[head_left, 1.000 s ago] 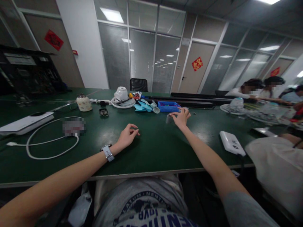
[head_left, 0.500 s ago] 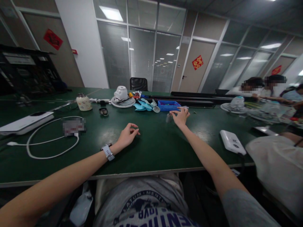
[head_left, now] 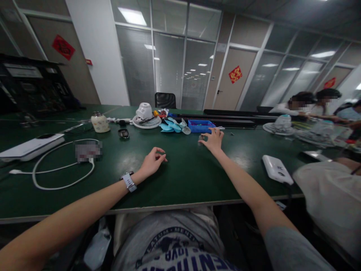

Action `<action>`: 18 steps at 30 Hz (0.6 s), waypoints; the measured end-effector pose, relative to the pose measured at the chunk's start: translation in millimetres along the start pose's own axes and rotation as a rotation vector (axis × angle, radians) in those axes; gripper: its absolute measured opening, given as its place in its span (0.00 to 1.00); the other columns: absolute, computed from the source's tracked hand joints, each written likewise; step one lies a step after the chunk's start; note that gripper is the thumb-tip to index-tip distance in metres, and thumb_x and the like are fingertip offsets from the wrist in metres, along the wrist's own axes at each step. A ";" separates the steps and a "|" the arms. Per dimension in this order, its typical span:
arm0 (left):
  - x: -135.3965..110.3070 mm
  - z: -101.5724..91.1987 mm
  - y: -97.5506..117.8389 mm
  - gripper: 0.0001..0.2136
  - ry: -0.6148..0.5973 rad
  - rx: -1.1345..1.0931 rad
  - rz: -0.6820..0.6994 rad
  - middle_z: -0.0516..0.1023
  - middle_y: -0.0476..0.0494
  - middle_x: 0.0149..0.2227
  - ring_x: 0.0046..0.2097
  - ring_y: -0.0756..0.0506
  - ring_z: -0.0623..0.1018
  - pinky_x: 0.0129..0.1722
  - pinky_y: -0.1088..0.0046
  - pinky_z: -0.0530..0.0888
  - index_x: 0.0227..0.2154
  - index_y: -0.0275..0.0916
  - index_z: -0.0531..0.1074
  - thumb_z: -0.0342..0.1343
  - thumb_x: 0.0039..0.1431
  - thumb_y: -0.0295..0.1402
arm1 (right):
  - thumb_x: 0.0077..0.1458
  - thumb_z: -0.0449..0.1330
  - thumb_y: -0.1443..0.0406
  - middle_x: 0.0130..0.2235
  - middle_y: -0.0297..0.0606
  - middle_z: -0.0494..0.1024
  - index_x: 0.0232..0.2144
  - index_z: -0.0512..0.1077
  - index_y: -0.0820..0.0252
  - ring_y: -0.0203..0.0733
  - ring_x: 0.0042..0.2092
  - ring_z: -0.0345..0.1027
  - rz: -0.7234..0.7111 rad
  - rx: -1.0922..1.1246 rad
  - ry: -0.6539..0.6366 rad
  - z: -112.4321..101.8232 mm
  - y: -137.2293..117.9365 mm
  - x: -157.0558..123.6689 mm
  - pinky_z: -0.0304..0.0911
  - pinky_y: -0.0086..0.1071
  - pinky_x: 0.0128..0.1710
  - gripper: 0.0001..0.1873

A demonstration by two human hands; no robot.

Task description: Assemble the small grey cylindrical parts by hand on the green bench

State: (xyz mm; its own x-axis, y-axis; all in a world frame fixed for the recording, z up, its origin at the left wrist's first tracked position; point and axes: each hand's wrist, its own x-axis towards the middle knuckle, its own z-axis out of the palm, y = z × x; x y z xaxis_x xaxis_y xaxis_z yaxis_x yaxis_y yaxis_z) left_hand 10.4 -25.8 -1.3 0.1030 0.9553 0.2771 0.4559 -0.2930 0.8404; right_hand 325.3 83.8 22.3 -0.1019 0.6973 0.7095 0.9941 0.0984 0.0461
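My right hand [head_left: 214, 140] reaches far across the green table [head_left: 186, 173], just in front of a blue parts bin [head_left: 200, 126]. Its thumb and fingers close on a small metal cylinder [head_left: 201, 137]. My left hand [head_left: 152, 162] rests on the table nearer to me, a watch [head_left: 128, 182] on its wrist. Its fingers are loosely curled, thumb to fingertip, and nothing shows in them. Left of the bin lie a light blue fan blade [head_left: 172, 127] and a white fan body on its grille [head_left: 146, 116].
A white cable loop [head_left: 63, 171] and a flat white device [head_left: 31, 146] lie at the left. A pale jar [head_left: 100, 123] stands beyond them, and a white box [head_left: 277, 169] sits at the right. Other people [head_left: 310, 107] work at the far right; someone in white [head_left: 329, 203] sits beside me.
My right hand has drawn slightly left and closed onto the small metal cylinder, which stood free beside the thumb before. My left hand has not moved.
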 end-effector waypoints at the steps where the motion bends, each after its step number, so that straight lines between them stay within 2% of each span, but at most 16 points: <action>1: -0.1 -0.1 0.1 0.14 -0.004 0.001 0.000 0.81 0.46 0.31 0.33 0.45 0.78 0.32 0.71 0.68 0.41 0.41 0.64 0.53 0.56 0.42 | 0.54 0.61 0.52 0.59 0.44 0.63 0.45 0.77 0.49 0.56 0.60 0.46 0.004 -0.035 0.001 0.9 -0.7 -0.6 0.43 0.48 0.54 0.18; 6: -0.1 -0.4 -1.0 0.14 -0.014 0.007 0.009 0.81 0.46 0.32 0.33 0.45 0.78 0.32 0.71 0.67 0.42 0.41 0.64 0.53 0.56 0.42 | 0.57 0.59 0.57 0.65 0.46 0.53 0.54 0.70 0.49 0.56 0.63 0.42 0.044 -0.170 -0.051 6.4 0.5 -4.2 0.41 0.50 0.56 0.21; 9: 0.0 -0.3 -1.4 0.14 -0.017 0.015 0.018 0.81 0.46 0.31 0.32 0.45 0.78 0.32 0.71 0.67 0.42 0.41 0.64 0.52 0.57 0.43 | 0.58 0.58 0.55 0.67 0.46 0.47 0.57 0.66 0.48 0.58 0.64 0.41 0.055 -0.176 -0.066 2.8 2.9 -3.9 0.42 0.52 0.56 0.25; 11: -0.5 -0.6 -0.7 0.14 -0.018 0.021 0.015 0.80 0.46 0.31 0.32 0.45 0.78 0.32 0.71 0.67 0.42 0.41 0.64 0.52 0.57 0.43 | 0.56 0.58 0.52 0.68 0.49 0.45 0.61 0.61 0.49 0.60 0.64 0.42 0.083 -0.161 -0.045 -3.4 6.5 -2.1 0.43 0.53 0.55 0.31; 14: -1.7 -1.0 0.8 0.14 -0.024 0.019 0.008 0.80 0.46 0.32 0.33 0.45 0.78 0.32 0.70 0.68 0.42 0.41 0.63 0.52 0.57 0.43 | 0.52 0.59 0.46 0.65 0.54 0.52 0.63 0.56 0.53 0.64 0.62 0.47 0.188 -0.129 -0.099 -14.0 18.6 -0.2 0.45 0.56 0.55 0.41; 18: -2.6 -1.1 1.2 0.15 -0.026 0.008 0.012 0.80 0.46 0.32 0.34 0.44 0.79 0.33 0.70 0.68 0.42 0.41 0.63 0.52 0.56 0.44 | 0.46 0.63 0.46 0.55 0.53 0.70 0.61 0.61 0.54 0.61 0.54 0.62 0.293 -0.005 -0.394 -19.2 41.3 -4.1 0.56 0.52 0.51 0.43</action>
State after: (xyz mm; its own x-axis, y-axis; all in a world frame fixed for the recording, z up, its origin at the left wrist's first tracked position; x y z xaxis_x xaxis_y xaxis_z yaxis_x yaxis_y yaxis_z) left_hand 9.7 -28.7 -0.5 0.1319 0.9524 0.2748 0.4613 -0.3044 0.8334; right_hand 367.6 71.4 34.8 0.1761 0.9108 0.3733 0.9832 -0.1443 -0.1116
